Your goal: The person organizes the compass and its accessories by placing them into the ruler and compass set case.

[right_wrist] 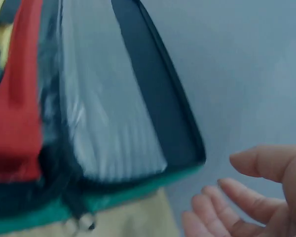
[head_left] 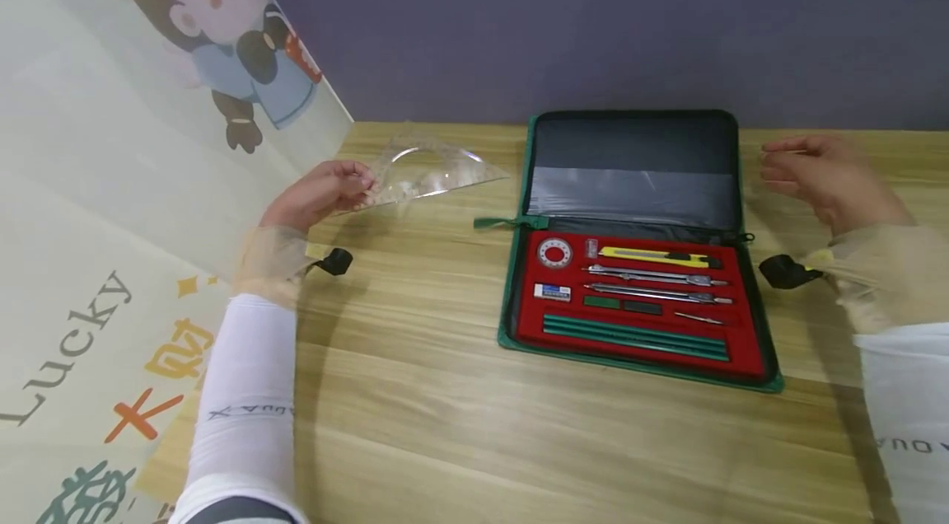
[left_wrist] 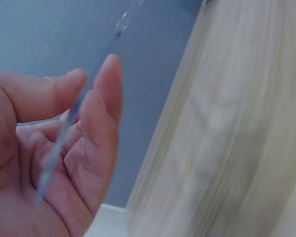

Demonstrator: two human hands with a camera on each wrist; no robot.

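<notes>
On the wooden table (head_left: 445, 392), the left hand (head_left: 319, 194) pinches a clear set square (head_left: 433, 170) left of the open green case (head_left: 638, 260); the right hand (head_left: 823, 174) hovers loose, empty. Left wrist view — fingers (left_wrist: 101, 113) clamp the clear edge. Right wrist view — relaxed fingers (right_wrist: 256, 165) beside the case's lid (right_wrist: 153, 103).

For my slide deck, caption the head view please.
Left hand holds clear plastic set square beside open green drafting case; right hand hovers empty.

Both forearms wear white sleeves with small dark lettering printed across them. Sheer beige cuffs cover the wrists, each with a black strap-mounted device beside it. The left hand (head_left: 319, 194) and right hand (head_left: 826, 174) are bare.
</notes>
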